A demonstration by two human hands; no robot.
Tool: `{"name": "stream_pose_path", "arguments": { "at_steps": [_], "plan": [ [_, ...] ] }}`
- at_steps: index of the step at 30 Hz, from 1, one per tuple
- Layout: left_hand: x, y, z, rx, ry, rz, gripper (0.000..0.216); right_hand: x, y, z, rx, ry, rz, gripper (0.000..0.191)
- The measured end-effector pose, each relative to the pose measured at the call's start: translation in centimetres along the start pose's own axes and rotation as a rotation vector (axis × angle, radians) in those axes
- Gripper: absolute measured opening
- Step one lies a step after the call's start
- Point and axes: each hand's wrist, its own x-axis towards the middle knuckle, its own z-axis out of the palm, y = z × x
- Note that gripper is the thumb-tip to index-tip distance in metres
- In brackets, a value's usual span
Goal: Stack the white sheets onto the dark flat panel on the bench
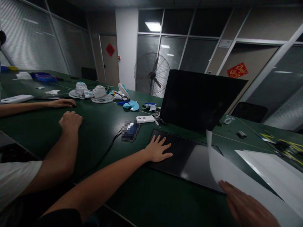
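My left hand (159,149) lies flat with its fingers spread on the left part of a dark, glossy flat panel (187,157). A white sheet (233,171) curves up over the panel's right side, its narrow end rising near the upright black screen (199,101). At the sheet's near edge is my right hand (246,201), slightly blurred. Its fingers are straight and pressed together on that edge; the thumb is mostly hidden. Left of the panel lies a pixelated dark object (130,130) with a black cable, beside a small white device (145,119).
On the left, a co-worker's arms (63,148) rest on the green table (101,132). Fan parts (103,94) and blue fan blades (131,105) lie farther back. More white sheets (272,167) and yellow strips (288,143) are at right. A large fan (152,75) stands behind.
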Motion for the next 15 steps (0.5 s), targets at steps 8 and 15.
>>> {"name": "stream_pose_path", "arguments": {
  "at_steps": [8, 15],
  "plan": [
    [0.5, -3.4, -1.2, -0.387, 0.217, 0.046, 0.068, 9.3, -8.7, 0.8, 0.223, -0.273, -0.182, 0.051],
    [1.0, -5.7, -0.8, -0.657, 0.327, 0.089, 0.072, 13.6, -7.3, 1.5, 0.355, -0.377, -0.188, 0.045]
  ]
}}
